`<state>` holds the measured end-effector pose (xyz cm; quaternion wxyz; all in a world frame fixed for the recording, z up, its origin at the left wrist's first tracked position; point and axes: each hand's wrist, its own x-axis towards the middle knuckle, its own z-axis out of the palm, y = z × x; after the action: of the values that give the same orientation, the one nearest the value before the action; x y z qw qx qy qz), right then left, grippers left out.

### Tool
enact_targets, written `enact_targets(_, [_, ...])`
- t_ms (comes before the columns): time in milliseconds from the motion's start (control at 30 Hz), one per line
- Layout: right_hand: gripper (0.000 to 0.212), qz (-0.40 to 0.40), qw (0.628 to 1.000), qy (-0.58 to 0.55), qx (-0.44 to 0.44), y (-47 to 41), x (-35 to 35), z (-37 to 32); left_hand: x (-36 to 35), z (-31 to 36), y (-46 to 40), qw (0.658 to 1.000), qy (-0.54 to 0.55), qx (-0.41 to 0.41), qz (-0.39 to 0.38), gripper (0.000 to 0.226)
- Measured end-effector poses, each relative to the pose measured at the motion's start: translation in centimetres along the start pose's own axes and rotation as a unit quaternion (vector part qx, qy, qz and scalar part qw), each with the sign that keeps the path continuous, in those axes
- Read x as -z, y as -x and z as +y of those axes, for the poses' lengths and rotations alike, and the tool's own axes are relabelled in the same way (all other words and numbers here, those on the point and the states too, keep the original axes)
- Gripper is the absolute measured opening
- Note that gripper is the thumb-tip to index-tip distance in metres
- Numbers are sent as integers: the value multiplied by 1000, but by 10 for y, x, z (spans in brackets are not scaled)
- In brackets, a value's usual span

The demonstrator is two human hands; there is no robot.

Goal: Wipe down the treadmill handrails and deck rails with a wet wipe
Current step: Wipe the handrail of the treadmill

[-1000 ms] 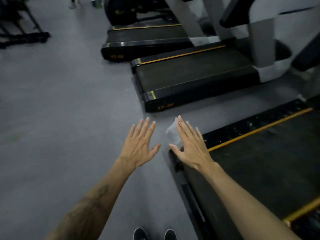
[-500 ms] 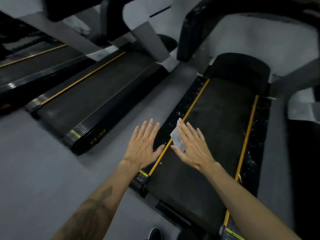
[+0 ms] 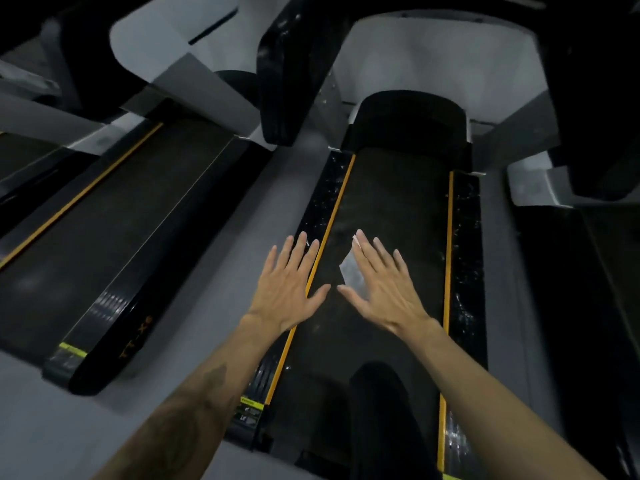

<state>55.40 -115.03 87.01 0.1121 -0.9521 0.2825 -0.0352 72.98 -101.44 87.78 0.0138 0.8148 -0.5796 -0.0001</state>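
Observation:
A treadmill lies straight ahead, its dark belt (image 3: 391, 216) edged by yellow lines. Its black left deck rail (image 3: 317, 202) and right deck rail (image 3: 465, 237) show wet streaks. The black left handrail (image 3: 277, 74) rises at the upper middle. My right hand (image 3: 384, 289) hovers flat over the belt, fingers spread, with a white wet wipe (image 3: 351, 271) held under its fingers. My left hand (image 3: 287, 289) is held flat beside it, fingers apart and holding nothing, above the left rail's yellow line.
A second treadmill (image 3: 131, 216) lies to the left across a strip of grey floor (image 3: 221, 271). Another machine's dark deck (image 3: 588, 306) is at the right. My dark trouser leg (image 3: 384, 420) is over the belt's rear end.
The view has swung from the side of the treadmill to straight along its belt. Both hands keep the same flat pose, the wipe still under the right fingers.

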Motion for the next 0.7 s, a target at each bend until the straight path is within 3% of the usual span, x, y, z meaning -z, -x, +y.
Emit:
enact_targets(300, [93, -43, 999, -8, 16, -130, 98, 81, 61, 0, -143, 998, -4, 50, -34, 89])
enact_targets(700, [80, -32, 998, -16, 51, -282, 243, 114, 195, -41, -284, 993, 24, 118, 16, 88])
